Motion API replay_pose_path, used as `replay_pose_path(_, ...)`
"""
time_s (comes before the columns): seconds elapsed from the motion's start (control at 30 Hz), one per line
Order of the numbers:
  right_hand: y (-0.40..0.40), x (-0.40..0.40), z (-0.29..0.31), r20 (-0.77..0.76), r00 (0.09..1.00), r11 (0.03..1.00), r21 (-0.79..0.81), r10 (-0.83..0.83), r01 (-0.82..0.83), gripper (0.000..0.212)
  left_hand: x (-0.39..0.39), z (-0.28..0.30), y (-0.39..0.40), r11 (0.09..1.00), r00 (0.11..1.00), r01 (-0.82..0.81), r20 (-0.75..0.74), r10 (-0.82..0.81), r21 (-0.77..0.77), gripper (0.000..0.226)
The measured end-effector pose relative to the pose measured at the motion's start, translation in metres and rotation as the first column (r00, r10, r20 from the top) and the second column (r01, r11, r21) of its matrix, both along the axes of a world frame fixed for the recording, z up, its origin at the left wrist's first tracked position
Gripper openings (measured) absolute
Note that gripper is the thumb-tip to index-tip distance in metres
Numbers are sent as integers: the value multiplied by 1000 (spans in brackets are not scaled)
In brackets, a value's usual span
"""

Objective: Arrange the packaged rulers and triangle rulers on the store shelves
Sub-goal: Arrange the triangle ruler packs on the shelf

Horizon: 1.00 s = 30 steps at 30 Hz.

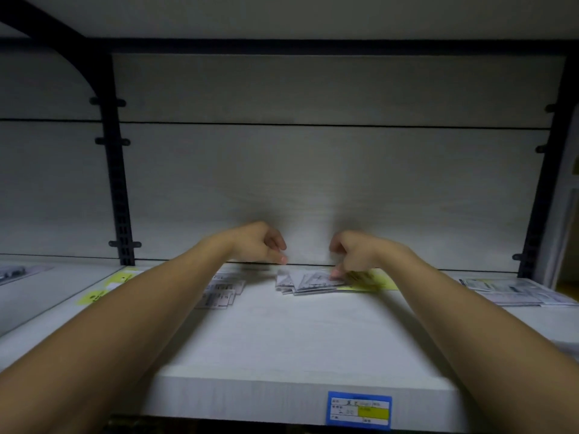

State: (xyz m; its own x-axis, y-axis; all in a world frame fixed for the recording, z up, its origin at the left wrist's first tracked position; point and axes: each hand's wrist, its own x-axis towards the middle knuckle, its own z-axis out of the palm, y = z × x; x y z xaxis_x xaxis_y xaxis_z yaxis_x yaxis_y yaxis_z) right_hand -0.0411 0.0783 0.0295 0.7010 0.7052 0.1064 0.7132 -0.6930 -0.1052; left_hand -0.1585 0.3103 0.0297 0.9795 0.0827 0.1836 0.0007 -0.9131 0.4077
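A loose stack of clear-packaged triangle rulers (308, 282) with a yellow card end lies at the back of the white shelf (282, 339). My right hand (354, 255) reaches over it, fingertips touching the top packet near its right part. My left hand (263, 242) hovers just left of the stack, fingers curled, holding nothing that I can see. Another pile of packaged rulers (222, 294) lies under and beside my left forearm, partly hidden by it. The picture is blurred.
More packets lie at the shelf's right end (513, 291) and far left (12, 272). Yellow-labelled packets (103, 289) sit left of my arm. Black uprights (117, 183) (539, 183) frame the bay. A blue price tag (358, 409) is on the shelf's front edge.
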Motion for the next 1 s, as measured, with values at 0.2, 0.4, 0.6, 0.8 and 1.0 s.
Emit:
replay_pose_path(0.2,-36,-10,16,-59,991,988,104,117,-111,47,14,7,-14,995,997,80,3,-79,-60,37)
replay_pose_path(0.4,-90,-12,18,-102,991,985,156,92,-75,39,35,0,-48,982,983,181,11,-181,-47,33)
replay_pose_path(0.6,-164,-6,20,-148,986,987,152,76,-53,29,48,-2,-111,953,953,303,-9,-303,-25,29)
replay_pose_path(0.8,-249,3,22,-193,981,994,110,36,-15,24,64,6,-193,943,943,332,8,-332,-22,22)
replay_pose_path(1.0,-297,16,16,-202,979,1000,-26,-6,1,25,86,7,-290,933,935,353,-18,-355,-74,21)
